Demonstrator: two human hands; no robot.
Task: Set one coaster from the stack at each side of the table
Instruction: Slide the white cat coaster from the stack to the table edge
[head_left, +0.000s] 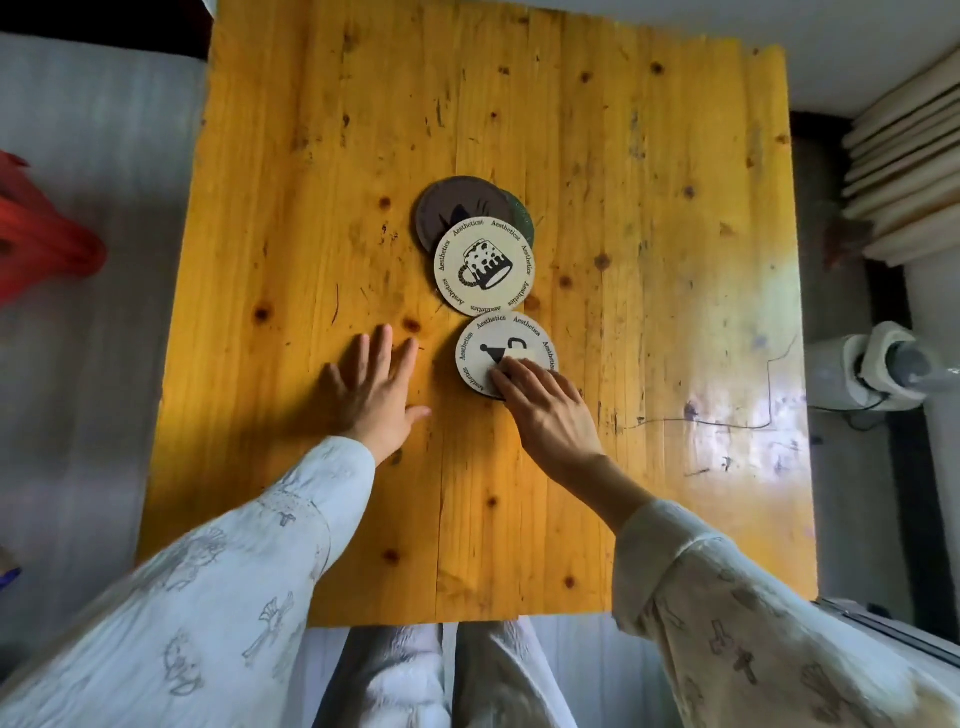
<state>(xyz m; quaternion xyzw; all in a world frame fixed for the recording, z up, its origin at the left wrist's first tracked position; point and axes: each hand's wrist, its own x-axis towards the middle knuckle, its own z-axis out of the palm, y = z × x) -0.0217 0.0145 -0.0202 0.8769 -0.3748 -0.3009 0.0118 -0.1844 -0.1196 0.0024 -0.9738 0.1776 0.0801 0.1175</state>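
Note:
A loose stack of round coasters sits at the middle of the yellow wooden table (649, 260): a cream coaster with a mug drawing (484, 266) lies on top, overlapping a dark brown coaster (447, 205) and a dark green one (521, 210) behind it. Just nearer to me lies a second cream coaster (493, 345), apart from the stack. My right hand (550, 410) rests its fingertips on this coaster's near edge, pressing it flat on the table. To the left of that coaster my left hand (371, 392) lies flat on the wood, fingers spread, holding nothing.
A red object (36, 239) lies on the floor to the left of the table. At the right stand stacked pale boards (909, 171) and a white rolled bundle (878, 371). My knees (441, 675) show below the table's near edge.

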